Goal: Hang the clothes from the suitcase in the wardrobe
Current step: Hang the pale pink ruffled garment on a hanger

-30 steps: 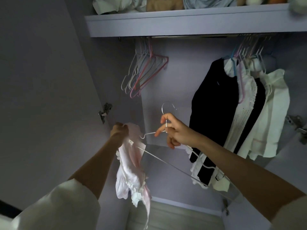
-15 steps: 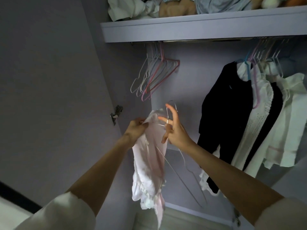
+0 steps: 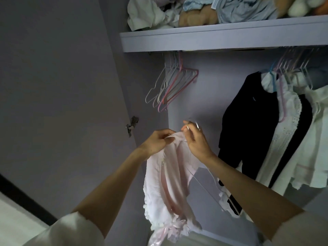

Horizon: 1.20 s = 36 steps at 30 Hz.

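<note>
The pink garment is pinched at its top by the left hand, the hanger gripped by the right hand, and the rail lies at twelve o'clock.

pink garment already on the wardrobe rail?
No: the pink garment is well below the rail, gripped at its top by the left hand while the right hand holds the wire hanger.

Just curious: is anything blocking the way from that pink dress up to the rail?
Nothing visible does. The pink dress sits below a bare stretch of rail, between the empty hangers and the hung clothes.
</note>
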### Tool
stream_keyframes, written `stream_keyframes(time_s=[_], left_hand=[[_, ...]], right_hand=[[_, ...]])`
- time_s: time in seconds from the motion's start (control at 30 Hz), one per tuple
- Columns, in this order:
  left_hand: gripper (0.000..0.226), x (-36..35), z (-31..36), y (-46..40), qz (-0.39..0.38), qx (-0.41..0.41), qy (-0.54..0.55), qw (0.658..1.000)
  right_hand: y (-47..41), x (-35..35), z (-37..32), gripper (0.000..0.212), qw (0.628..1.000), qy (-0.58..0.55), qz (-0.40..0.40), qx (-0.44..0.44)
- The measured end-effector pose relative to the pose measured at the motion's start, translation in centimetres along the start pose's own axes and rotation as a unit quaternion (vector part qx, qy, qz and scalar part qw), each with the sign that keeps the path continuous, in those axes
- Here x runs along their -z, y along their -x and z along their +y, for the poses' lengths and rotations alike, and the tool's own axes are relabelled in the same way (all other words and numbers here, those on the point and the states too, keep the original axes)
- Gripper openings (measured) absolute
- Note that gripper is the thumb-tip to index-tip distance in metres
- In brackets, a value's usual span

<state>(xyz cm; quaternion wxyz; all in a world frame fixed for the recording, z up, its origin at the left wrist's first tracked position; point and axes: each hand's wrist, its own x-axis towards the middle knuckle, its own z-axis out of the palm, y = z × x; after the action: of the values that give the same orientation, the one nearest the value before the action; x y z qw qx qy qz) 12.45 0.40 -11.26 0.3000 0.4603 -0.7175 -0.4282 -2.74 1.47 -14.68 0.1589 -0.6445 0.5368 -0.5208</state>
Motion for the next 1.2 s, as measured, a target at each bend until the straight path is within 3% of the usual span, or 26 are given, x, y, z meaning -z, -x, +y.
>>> stream_keyframes(time_s=[0.1,0.17,0.27,0.37,0.53,0.7,0.83,0.9,1.1,1.2], left_hand=[[0.016,0.1,0.1,0.4,-0.004,-0.031,-0.012,0.999],[0.021,-0.1,-0.1,0.5,0.002,-0.043,-0.095,0.995],[0.031,-0.6,-0.1,0.6,0.051,-0.006,-0.296,0.954],[0.024,-0.6,-1.4,1.3,0.081,0.052,-0.367,0.925],[0.030,-0.1,-5.9,2.8,0.029,0.164,-0.358,0.919],[0.034,0.7,-9.0,4.3,0.000,0.171,-0.286,0.943],[0.021,1.1,-9.0,4.4,0.034,0.153,-0.141,0.977],[0.023,1.4,-8.5,4.3,0.040,0.152,-0.107,0.982],[0.031,4.1,-8.0,3.8,0.020,0.192,-0.196,0.962],[0.038,4.4,-7.3,3.3,0.045,0.198,-0.270,0.941]], right_hand=[[-0.3,0.3,-0.2,0.020,0.999,0.034,0.005,-0.034],[-0.5,0.5,-0.6,0.019,0.996,0.063,0.023,-0.054],[-0.7,0.3,-1.7,0.018,0.995,0.058,0.059,-0.050],[-1.2,0.0,-2.7,0.021,0.991,0.074,0.094,-0.054],[-2.9,1.5,-2.5,0.024,0.969,-0.022,0.193,-0.150],[-3.1,3.5,-0.9,0.027,0.925,-0.040,0.265,-0.269],[-3.0,3.6,1.0,0.029,0.901,-0.106,0.239,-0.347],[-2.6,3.5,1.7,0.031,0.906,-0.090,0.205,-0.360],[-1.0,3.7,2.9,0.029,0.936,-0.037,0.146,-0.317],[-0.6,3.2,3.0,0.025,0.955,0.018,0.128,-0.267]])
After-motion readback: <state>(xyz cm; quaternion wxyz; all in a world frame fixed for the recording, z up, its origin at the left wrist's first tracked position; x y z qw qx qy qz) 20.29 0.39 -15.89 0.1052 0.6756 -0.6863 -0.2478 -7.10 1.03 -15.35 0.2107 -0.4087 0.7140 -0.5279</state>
